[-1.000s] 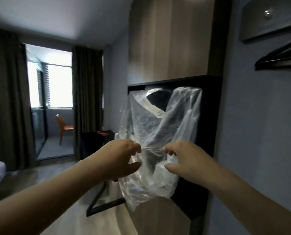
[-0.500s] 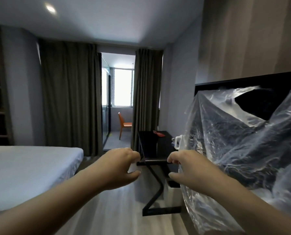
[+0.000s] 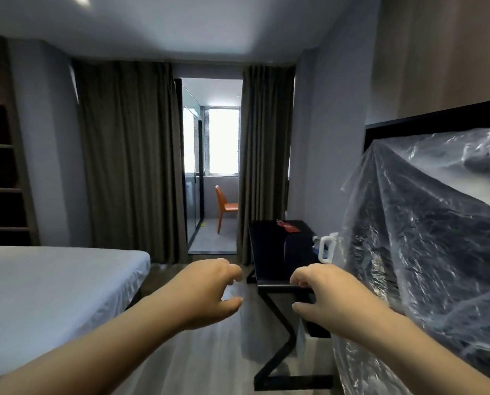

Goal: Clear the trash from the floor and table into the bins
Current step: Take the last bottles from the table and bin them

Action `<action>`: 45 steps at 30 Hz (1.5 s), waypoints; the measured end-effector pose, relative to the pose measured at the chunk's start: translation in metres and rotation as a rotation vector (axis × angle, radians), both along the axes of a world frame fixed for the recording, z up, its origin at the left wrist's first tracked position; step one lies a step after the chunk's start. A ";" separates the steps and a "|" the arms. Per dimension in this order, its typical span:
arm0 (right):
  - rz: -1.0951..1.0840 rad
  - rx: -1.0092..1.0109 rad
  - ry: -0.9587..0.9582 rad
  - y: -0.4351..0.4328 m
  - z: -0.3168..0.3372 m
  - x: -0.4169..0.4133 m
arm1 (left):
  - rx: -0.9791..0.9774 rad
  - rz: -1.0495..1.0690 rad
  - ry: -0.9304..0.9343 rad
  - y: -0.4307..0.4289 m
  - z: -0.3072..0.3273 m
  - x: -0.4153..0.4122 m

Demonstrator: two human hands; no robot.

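1. Left hand point(image 3: 209, 292): raised ahead, fingers curled, thumb apart below them. I cannot tell whether it pinches any film.
2. Right hand point(image 3: 332, 300): same pose, level with the left. I cannot tell whether it holds the bag's edge.
3. Clear crinkled plastic bag point(image 3: 426, 252): billowed at the right of the view, behind the right forearm. Likely risk: if the hold is slack, the thin film slips free and drops, adding litter.
4. Black table with Z-shaped leg point(image 3: 269, 252): just beyond the hands. It bears a small red flat item point(image 3: 290, 227) and a white handled jug point(image 3: 328, 248) beside the bag. Likely risks: the swinging bag brushes the jug over, or snags on the table corner and tears.
5. Bins: none plainly in view. A pale box under the table may be one, but that is uncertain, so trash may be carried the wrong way.
6. Grey plank floor point(image 3: 209, 352): the bag hides its right side. Likely risk: a foot catches the table's leg.
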State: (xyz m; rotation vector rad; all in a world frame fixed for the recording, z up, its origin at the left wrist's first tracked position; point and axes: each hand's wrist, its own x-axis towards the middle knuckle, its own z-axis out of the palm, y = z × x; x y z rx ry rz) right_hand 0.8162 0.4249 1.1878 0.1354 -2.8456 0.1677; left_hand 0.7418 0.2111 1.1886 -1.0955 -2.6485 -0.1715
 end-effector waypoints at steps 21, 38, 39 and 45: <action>-0.121 -0.053 -0.109 -0.005 -0.043 -0.350 | -0.053 -0.117 -0.077 0.003 -0.039 -0.386; -0.234 -0.159 -0.187 0.110 -0.096 -0.613 | -0.165 -0.163 -0.133 0.100 -0.068 -0.654; -0.241 -0.160 -0.187 0.117 -0.098 -0.628 | -0.159 -0.168 -0.133 0.108 -0.068 -0.669; -0.297 -0.199 -0.261 0.156 -0.115 -0.702 | -0.202 -0.191 -0.209 0.149 -0.086 -0.756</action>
